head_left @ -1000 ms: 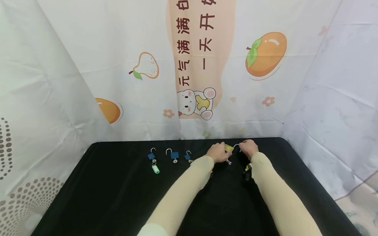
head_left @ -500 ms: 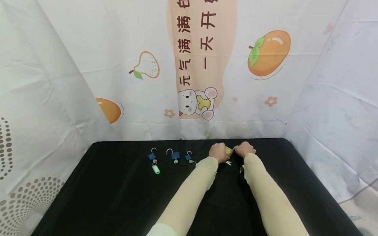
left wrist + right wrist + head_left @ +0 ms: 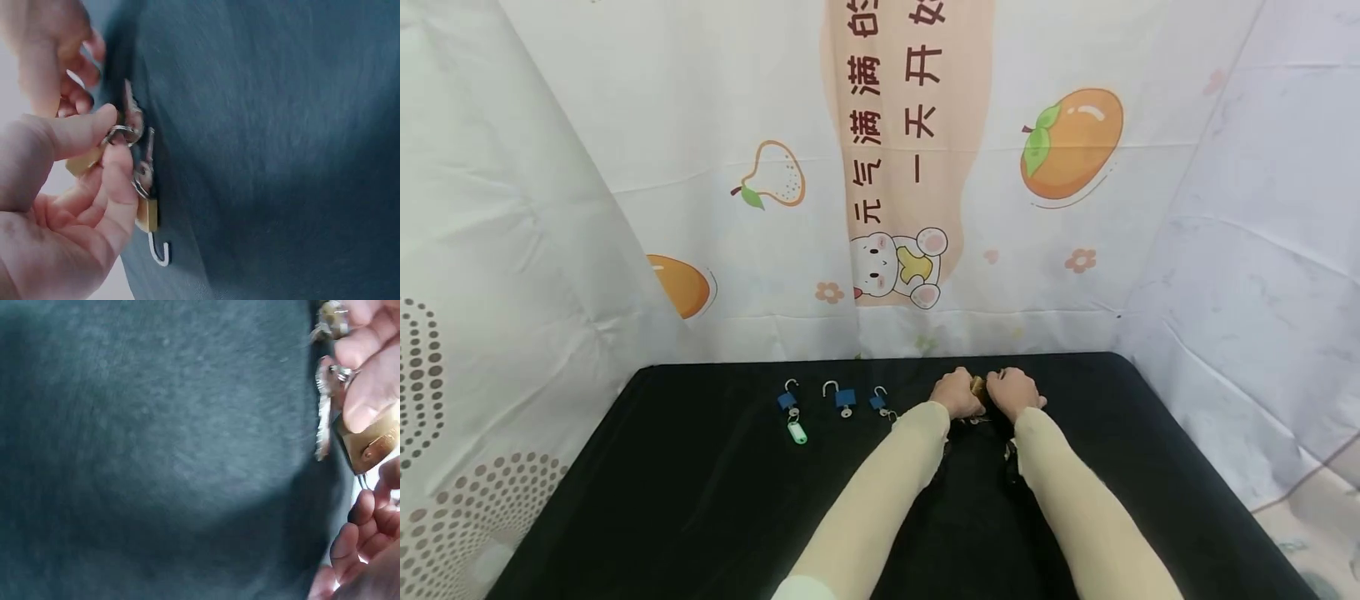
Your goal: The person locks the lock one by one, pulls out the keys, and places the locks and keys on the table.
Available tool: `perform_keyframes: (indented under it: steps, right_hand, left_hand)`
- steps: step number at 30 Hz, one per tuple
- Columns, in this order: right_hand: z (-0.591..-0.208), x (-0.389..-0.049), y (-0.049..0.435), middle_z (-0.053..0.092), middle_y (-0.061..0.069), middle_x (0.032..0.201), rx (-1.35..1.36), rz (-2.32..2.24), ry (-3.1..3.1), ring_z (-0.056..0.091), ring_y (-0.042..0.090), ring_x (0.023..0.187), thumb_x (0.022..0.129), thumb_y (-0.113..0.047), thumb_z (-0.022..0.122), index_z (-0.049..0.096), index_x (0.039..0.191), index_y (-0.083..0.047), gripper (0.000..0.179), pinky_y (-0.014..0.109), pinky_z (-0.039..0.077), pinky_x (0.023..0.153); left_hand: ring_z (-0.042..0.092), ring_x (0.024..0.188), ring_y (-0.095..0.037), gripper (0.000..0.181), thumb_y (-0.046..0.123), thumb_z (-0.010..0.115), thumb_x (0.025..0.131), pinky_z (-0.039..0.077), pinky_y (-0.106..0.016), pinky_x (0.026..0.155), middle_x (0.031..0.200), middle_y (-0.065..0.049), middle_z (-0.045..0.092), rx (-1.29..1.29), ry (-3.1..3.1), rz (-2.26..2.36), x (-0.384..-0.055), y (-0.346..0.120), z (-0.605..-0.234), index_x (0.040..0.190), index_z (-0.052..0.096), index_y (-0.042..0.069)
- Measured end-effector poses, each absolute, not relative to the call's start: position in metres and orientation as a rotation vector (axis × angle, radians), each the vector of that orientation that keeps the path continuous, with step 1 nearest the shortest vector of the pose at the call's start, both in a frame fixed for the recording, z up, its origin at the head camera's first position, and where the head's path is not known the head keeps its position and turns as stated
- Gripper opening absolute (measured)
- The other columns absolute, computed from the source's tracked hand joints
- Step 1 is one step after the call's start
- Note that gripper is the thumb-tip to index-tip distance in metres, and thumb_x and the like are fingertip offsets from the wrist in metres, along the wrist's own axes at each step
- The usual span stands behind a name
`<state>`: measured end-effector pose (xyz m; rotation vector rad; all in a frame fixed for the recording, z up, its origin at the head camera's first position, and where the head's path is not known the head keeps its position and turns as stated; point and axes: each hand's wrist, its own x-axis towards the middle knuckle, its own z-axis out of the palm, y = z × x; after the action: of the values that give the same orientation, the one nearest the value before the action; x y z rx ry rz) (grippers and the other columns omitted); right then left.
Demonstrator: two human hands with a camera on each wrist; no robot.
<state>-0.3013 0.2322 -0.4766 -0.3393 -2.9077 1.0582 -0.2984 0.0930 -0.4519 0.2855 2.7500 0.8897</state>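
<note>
A pale printed curtain (image 3: 737,275) hangs across my head view, and below it I have a table (image 3: 722,508) under black cloth. Taking the table as a clock with twelve at its far edge, two cream sleeves, left (image 3: 876,487) and right (image 3: 1086,508), reach in from six toward one o'clock, where the hands work close together. The left hand (image 3: 957,393) has its thumb and fingers clamped on a brass padlock (image 3: 362,440); the right wrist feed puts that lock at three o'clock, tilted. The right hand (image 3: 1015,392) is just beside it, fingers curled next to its shackle; I can't tell whether they pinch it or only touch.

On my left wrist feed, a second brass padlock (image 3: 148,214) lies at seven o'clock, its shackle (image 3: 154,255) open.

Back on the table, three blue padlocks sit in a row from eleven toward twelve o'clock: left (image 3: 786,400), middle (image 3: 846,397) and right (image 3: 877,402), all with shackles open. A green tag (image 3: 797,432) hangs off the left one, at its five o'clock. The held lock's key (image 3: 132,109) dangles from a small ring between thumb and finger.
</note>
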Motion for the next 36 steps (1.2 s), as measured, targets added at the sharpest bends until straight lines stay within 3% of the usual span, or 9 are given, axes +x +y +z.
perform_keyframes:
  steps: [3,8,12,15,19,24,29,36]
  right_hand:
    - [-0.465,-0.294,0.229,0.048,0.01,0.069,-0.172,1.163,-2.788,0.049,0.029,0.065,0.107,-0.047,0.04,0.049,0.075,-0.008,0.052,0.043,0.037,0.069]
    - [-0.444,-0.257,0.215,0.053,0.007,0.082,0.044,1.38,-2.649,0.05,0.022,0.071,0.105,-0.059,0.038,0.059,0.094,-0.007,0.057,0.035,0.042,0.068]
    - [-0.429,-0.22,0.204,0.06,0.009,0.085,0.281,1.529,-2.479,0.054,0.021,0.072,0.106,-0.04,0.053,0.059,0.104,-0.005,0.035,0.031,0.046,0.065]
    - [-0.419,-0.204,0.195,0.062,0.009,0.081,0.513,1.595,-2.369,0.055,0.023,0.066,0.107,-0.023,0.055,0.058,0.11,-0.005,0.019,0.03,0.048,0.059]
    - [-0.409,-0.202,0.176,0.057,0.0,0.071,0.767,1.483,-2.373,0.052,0.017,0.057,0.109,-0.017,0.05,0.064,0.096,-0.01,0.021,0.029,0.045,0.052]
    - [-0.402,-0.214,0.148,0.042,-0.009,0.061,0.938,1.318,-2.41,0.04,0.009,0.048,0.11,-0.023,0.048,0.054,0.073,-0.017,0.037,0.026,0.037,0.048]
    - [-0.404,-0.221,0.134,0.033,-0.01,0.054,0.868,1.27,-2.394,0.032,0.007,0.043,0.107,-0.025,0.054,0.045,0.063,-0.019,0.046,0.024,0.029,0.044]
    - [-0.402,-0.221,0.126,0.032,-0.01,0.051,0.795,1.312,-2.349,0.031,0.007,0.042,0.107,-0.027,0.055,0.041,0.061,-0.018,0.049,0.025,0.027,0.044]
  left_hand:
    - [0.059,0.073,-0.017,0.035,0.019,0.084,0.085,0.05,-0.03,0.069,0.088,-0.002,0.062,0.334,2.685,1.08,-0.291,0.083,-0.447,0.112,0.065,0.008]
    - [0.064,0.073,-0.012,0.04,0.01,0.083,0.085,0.051,-0.026,0.068,0.088,0.002,0.07,0.445,2.373,1.538,-0.256,0.047,-0.441,0.118,0.061,0.005]
    - [0.067,0.08,-0.012,0.045,0.01,0.081,0.088,0.053,-0.027,0.073,0.093,0.0,0.073,0.556,2.141,1.717,-0.213,0.016,-0.424,0.126,0.056,0.003]
    - [0.069,0.083,-0.012,0.048,0.012,0.08,0.089,0.054,-0.027,0.074,0.096,0.002,0.074,0.657,2.127,1.737,-0.186,-0.01,-0.411,0.129,0.055,0.004]
    - [0.069,0.079,-0.012,0.053,0.016,0.081,0.089,0.055,-0.027,0.07,0.095,0.004,0.074,0.742,2.226,1.677,-0.165,-0.046,-0.401,0.133,0.054,0.005]
    - [0.068,0.08,-0.015,0.054,0.014,0.079,0.09,0.055,-0.028,0.072,0.096,0.001,0.074,0.74,2.283,1.66,-0.165,-0.073,-0.4,0.135,0.052,0.004]
    - [0.067,0.083,-0.016,0.045,0.024,0.077,0.093,0.054,-0.028,0.075,0.097,-0.001,0.074,0.623,2.21,1.695,-0.173,-0.074,-0.41,0.128,0.057,0.005]
    - [0.061,0.074,-0.016,0.039,0.044,0.06,0.102,0.048,-0.028,0.065,0.085,0.0,0.07,0.535,2.243,1.679,-0.176,-0.063,-0.414,0.113,0.068,0.007]
